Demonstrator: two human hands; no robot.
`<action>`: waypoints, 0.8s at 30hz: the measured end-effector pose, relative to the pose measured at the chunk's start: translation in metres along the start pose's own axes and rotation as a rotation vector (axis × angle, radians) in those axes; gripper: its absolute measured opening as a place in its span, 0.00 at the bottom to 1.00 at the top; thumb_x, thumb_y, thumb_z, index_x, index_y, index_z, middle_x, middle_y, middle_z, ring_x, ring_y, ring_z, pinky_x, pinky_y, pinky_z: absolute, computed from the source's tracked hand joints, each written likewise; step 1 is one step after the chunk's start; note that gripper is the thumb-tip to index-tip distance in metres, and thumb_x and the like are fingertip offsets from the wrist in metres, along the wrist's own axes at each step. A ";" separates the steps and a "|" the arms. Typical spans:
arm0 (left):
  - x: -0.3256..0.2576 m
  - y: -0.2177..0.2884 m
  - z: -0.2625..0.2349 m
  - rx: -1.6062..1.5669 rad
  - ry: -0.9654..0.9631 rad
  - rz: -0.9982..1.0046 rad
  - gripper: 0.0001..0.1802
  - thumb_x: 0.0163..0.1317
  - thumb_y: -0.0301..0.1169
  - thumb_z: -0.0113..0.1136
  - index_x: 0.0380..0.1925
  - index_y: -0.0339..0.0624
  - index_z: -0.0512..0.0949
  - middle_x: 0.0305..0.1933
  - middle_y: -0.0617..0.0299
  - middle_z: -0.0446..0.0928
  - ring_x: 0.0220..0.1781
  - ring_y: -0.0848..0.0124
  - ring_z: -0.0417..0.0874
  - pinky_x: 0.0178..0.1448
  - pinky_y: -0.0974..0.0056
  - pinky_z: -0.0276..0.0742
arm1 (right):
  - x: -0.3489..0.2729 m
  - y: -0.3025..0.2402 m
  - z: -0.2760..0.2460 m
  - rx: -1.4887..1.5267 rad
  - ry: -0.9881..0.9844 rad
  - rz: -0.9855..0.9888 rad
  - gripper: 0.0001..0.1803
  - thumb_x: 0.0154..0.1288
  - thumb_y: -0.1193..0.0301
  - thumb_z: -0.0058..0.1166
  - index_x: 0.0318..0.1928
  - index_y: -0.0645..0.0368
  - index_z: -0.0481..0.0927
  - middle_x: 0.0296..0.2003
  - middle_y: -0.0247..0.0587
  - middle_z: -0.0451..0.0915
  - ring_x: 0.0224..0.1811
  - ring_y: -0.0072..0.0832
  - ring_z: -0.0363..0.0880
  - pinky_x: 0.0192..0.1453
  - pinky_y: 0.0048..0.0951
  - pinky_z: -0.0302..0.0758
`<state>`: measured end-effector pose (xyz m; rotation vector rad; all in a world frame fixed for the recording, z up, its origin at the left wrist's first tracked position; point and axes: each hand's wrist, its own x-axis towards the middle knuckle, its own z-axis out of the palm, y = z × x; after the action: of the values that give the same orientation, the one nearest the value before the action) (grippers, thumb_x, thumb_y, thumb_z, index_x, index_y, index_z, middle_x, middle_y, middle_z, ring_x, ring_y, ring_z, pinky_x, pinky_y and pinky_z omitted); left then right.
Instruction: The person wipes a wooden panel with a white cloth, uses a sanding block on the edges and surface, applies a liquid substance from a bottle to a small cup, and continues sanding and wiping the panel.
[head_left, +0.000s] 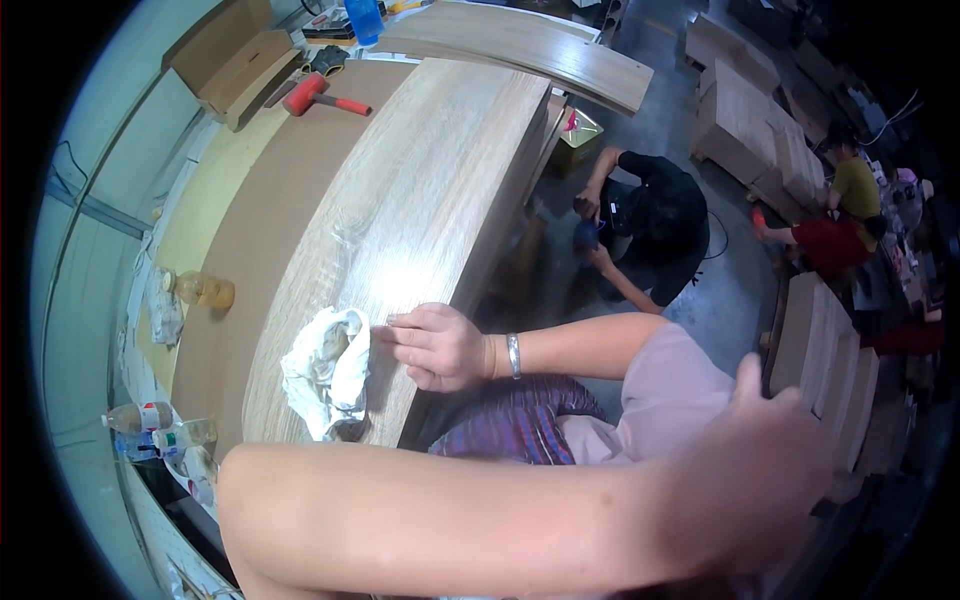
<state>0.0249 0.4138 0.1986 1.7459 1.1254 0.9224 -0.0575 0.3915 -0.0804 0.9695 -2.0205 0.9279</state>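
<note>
A pale wood-grain panel (400, 190) lies lengthwise across the bench. My right hand (440, 347), with a silver bracelet at its wrist, rests on the panel near its right edge. Its fingers reach left toward a crumpled white cloth (328, 370), their tips close beside it. Nothing shows in this hand. My left forearm crosses low in the picture, close to the camera. At its end, my left hand (770, 465) is near my pink right sleeve (680, 375); its thumb points up, and motion smears the other fingers.
A red mallet (318, 95) and an opened cardboard box (235, 65) lie at the far left. A bottle of yellow liquid (205, 290) and several clear bottles stand leftward. A crouching person in black (665, 220) works right of the bench. Stacked boards (750, 130) stand beyond.
</note>
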 end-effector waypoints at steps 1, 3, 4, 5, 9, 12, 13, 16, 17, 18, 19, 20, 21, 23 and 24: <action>0.002 -0.001 0.003 -0.072 -0.020 -0.076 0.07 0.45 0.29 0.63 0.20 0.35 0.83 0.26 0.47 0.81 0.33 0.49 0.84 0.40 0.56 0.79 | 0.000 0.000 0.000 -0.008 -0.004 0.005 0.12 0.61 0.67 0.53 0.40 0.61 0.82 0.50 0.46 0.82 0.53 0.39 0.80 0.56 0.39 0.75; 0.005 0.000 0.009 -0.037 0.045 -0.064 0.06 0.44 0.28 0.63 0.19 0.36 0.83 0.25 0.48 0.82 0.33 0.49 0.84 0.41 0.54 0.79 | 0.001 -0.001 -0.002 -0.013 -0.009 0.010 0.14 0.65 0.66 0.50 0.41 0.62 0.83 0.51 0.46 0.83 0.52 0.39 0.81 0.55 0.38 0.75; 0.007 0.000 0.013 0.074 0.128 0.024 0.05 0.43 0.27 0.63 0.19 0.36 0.83 0.25 0.49 0.82 0.33 0.50 0.85 0.41 0.52 0.79 | 0.003 0.000 -0.003 -0.009 -0.014 0.014 0.13 0.64 0.67 0.51 0.41 0.62 0.83 0.51 0.46 0.82 0.52 0.39 0.81 0.55 0.38 0.75; 0.008 -0.001 0.021 0.074 0.129 0.021 0.05 0.43 0.27 0.63 0.19 0.36 0.83 0.25 0.49 0.82 0.33 0.50 0.85 0.41 0.52 0.79 | 0.004 -0.001 -0.003 -0.005 -0.016 0.022 0.12 0.63 0.68 0.52 0.41 0.62 0.83 0.51 0.46 0.82 0.52 0.39 0.81 0.55 0.38 0.75; 0.006 0.005 0.035 0.231 0.280 0.191 0.05 0.45 0.28 0.63 0.19 0.38 0.83 0.26 0.51 0.82 0.35 0.51 0.85 0.45 0.46 0.77 | 0.005 0.002 -0.012 -0.017 -0.033 -0.004 0.12 0.61 0.68 0.54 0.41 0.61 0.82 0.50 0.46 0.82 0.53 0.40 0.80 0.55 0.39 0.75; -0.004 0.006 0.031 0.341 0.343 0.292 0.06 0.46 0.30 0.63 0.19 0.39 0.84 0.27 0.52 0.82 0.36 0.53 0.85 0.44 0.46 0.76 | 0.007 0.001 -0.016 0.006 -0.048 -0.015 0.12 0.61 0.68 0.54 0.42 0.61 0.82 0.48 0.46 0.82 0.53 0.41 0.80 0.56 0.40 0.75; -0.005 0.005 0.028 0.326 0.369 0.310 0.06 0.47 0.30 0.63 0.19 0.39 0.84 0.27 0.52 0.82 0.36 0.54 0.85 0.43 0.46 0.76 | 0.009 -0.001 -0.017 0.003 -0.062 -0.010 0.12 0.61 0.68 0.55 0.42 0.61 0.82 0.47 0.46 0.81 0.54 0.41 0.80 0.56 0.40 0.75; -0.003 0.004 0.018 0.211 0.262 0.143 0.08 0.46 0.32 0.64 0.19 0.39 0.84 0.28 0.54 0.82 0.37 0.55 0.84 0.41 0.46 0.76 | 0.008 -0.003 -0.011 -0.015 -0.040 -0.016 0.12 0.61 0.68 0.55 0.42 0.61 0.82 0.46 0.46 0.81 0.54 0.42 0.79 0.56 0.41 0.75; -0.001 0.004 0.018 0.178 0.218 0.082 0.08 0.46 0.33 0.64 0.19 0.39 0.84 0.28 0.54 0.82 0.37 0.55 0.84 0.40 0.46 0.76 | 0.007 -0.004 -0.009 -0.023 -0.002 -0.024 0.12 0.61 0.68 0.55 0.42 0.62 0.82 0.46 0.47 0.80 0.54 0.42 0.79 0.56 0.41 0.75; 0.002 0.003 0.021 0.164 0.244 0.127 0.08 0.46 0.32 0.65 0.19 0.39 0.84 0.28 0.54 0.82 0.37 0.56 0.84 0.40 0.47 0.77 | 0.006 -0.002 -0.009 -0.026 -0.006 -0.022 0.12 0.61 0.68 0.55 0.42 0.62 0.82 0.46 0.47 0.80 0.54 0.42 0.79 0.56 0.41 0.75; 0.006 0.001 0.025 0.149 0.271 0.172 0.07 0.46 0.32 0.65 0.19 0.39 0.84 0.28 0.54 0.82 0.37 0.56 0.84 0.39 0.47 0.77 | 0.005 0.000 -0.009 0.002 -0.034 -0.027 0.13 0.61 0.68 0.55 0.42 0.62 0.82 0.45 0.47 0.80 0.54 0.43 0.79 0.56 0.41 0.75; 0.008 0.000 0.029 0.132 0.296 0.213 0.07 0.46 0.32 0.65 0.20 0.40 0.84 0.28 0.54 0.82 0.37 0.56 0.84 0.39 0.48 0.77 | 0.005 0.001 -0.009 0.033 -0.057 -0.031 0.13 0.61 0.67 0.54 0.41 0.62 0.82 0.45 0.48 0.80 0.55 0.43 0.79 0.56 0.41 0.75; 0.010 -0.001 0.033 0.115 0.321 0.253 0.07 0.46 0.32 0.65 0.20 0.40 0.84 0.28 0.55 0.82 0.37 0.56 0.84 0.38 0.48 0.78 | 0.005 0.001 -0.009 0.033 -0.056 -0.026 0.13 0.61 0.67 0.54 0.41 0.62 0.82 0.45 0.48 0.80 0.55 0.43 0.79 0.56 0.41 0.75; 0.010 0.001 0.039 0.092 0.339 0.291 0.06 0.45 0.31 0.66 0.20 0.40 0.84 0.29 0.55 0.82 0.37 0.56 0.84 0.38 0.49 0.78 | 0.005 0.002 -0.011 0.039 -0.068 -0.045 0.13 0.61 0.67 0.54 0.41 0.63 0.81 0.45 0.49 0.80 0.55 0.43 0.79 0.56 0.42 0.75; 0.007 0.006 0.041 0.150 0.324 0.277 0.07 0.46 0.31 0.65 0.19 0.40 0.83 0.27 0.55 0.82 0.37 0.56 0.84 0.38 0.50 0.79 | 0.004 0.003 -0.011 0.036 -0.063 -0.038 0.13 0.61 0.67 0.54 0.41 0.63 0.81 0.45 0.49 0.80 0.55 0.43 0.79 0.56 0.42 0.75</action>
<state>0.0653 0.4086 0.1897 1.9562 1.1990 1.3585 -0.0591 0.4003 -0.0725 1.0653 -2.0364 0.9272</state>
